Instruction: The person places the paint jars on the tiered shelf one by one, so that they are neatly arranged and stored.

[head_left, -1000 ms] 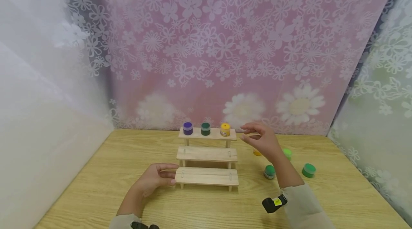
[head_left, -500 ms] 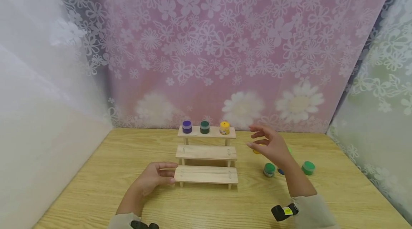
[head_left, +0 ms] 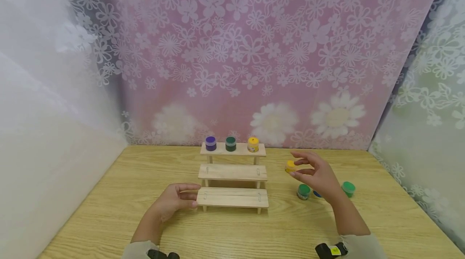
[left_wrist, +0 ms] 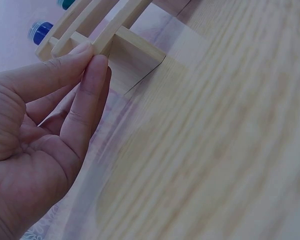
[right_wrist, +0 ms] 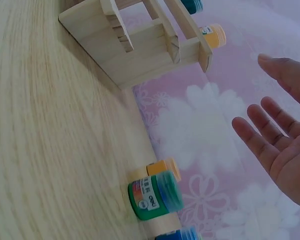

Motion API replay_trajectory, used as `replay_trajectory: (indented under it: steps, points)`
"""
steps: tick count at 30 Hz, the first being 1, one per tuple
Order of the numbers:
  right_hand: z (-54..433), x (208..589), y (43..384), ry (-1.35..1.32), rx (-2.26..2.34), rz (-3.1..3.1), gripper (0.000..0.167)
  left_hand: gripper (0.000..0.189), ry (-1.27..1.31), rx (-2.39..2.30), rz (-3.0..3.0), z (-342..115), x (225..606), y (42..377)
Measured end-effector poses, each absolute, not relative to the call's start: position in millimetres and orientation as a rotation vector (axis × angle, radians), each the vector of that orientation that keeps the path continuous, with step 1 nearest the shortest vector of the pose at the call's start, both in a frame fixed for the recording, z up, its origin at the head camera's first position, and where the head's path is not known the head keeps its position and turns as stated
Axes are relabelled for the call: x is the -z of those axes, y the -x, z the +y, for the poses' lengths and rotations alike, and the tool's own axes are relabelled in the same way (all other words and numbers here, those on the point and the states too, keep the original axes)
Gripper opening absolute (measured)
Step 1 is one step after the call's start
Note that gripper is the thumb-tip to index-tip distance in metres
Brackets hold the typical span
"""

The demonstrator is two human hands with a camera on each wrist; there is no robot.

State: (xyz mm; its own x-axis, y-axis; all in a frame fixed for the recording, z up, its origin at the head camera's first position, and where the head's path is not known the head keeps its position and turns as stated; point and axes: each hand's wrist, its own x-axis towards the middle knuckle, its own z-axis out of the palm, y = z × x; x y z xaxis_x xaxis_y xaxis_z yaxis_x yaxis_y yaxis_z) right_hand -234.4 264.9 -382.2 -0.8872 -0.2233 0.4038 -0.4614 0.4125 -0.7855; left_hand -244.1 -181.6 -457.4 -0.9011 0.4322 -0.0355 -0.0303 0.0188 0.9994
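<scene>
A three-step wooden display stand [head_left: 232, 198] sits mid-table. With thumb and fingertips, my left hand [head_left: 172, 203] pinches the left end of its lowest step; the left wrist view shows the thumb [left_wrist: 65, 67] over the board's edge. A purple paint jar [head_left: 210, 144], a dark green jar [head_left: 230, 144] and a yellow jar [head_left: 253, 145] line the top step. To the right, my right hand [head_left: 319, 176] hovers with spread, loosely bent fingers right beside an orange-yellow jar [head_left: 290, 166]. Nothing shows between its thumb and fingers in the right wrist view.
Near the right forearm stand a green jar [head_left: 303, 192], a mostly hidden blue jar [head_left: 317, 194] and another green jar [head_left: 348, 188]. A flowered pink curtain [head_left: 218, 49] hangs behind the table [head_left: 225, 234], with pale sheets on both sides.
My right hand has moved away from the top step, right and down toward the orange-yellow jar. It now covers the light green jar. My left hand keeps its place on the stand.
</scene>
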Motion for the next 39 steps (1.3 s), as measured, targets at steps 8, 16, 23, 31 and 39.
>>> replay_trajectory:
  steps: [8,16,23,31,39]
  points:
    - [278.2,388.0,229.0,-0.591,-1.402,-2.493,0.064,0.057,-0.415,-1.946,1.970,-181.3,456.1,243.9]
    - [295.2,395.1,227.3,-0.614,-1.411,-2.564,0.069,0.057,-0.408,-1.953,1.959,-180.7,455.9,243.4]
    - [306.4,397.5,225.0,-0.529,-1.517,-2.683,0.070,0.057,-0.422,-1.949,1.969,-181.2,457.7,244.3]
    - [313.6,404.1,228.6,-0.552,-1.609,-2.774,0.072,0.057,-0.418,-1.938,1.986,-181.1,456.3,243.3]
    - [315.5,416.7,235.0,-0.602,-1.711,-2.783,0.070,0.057,-0.412,-1.942,1.975,-181.0,455.2,242.9]
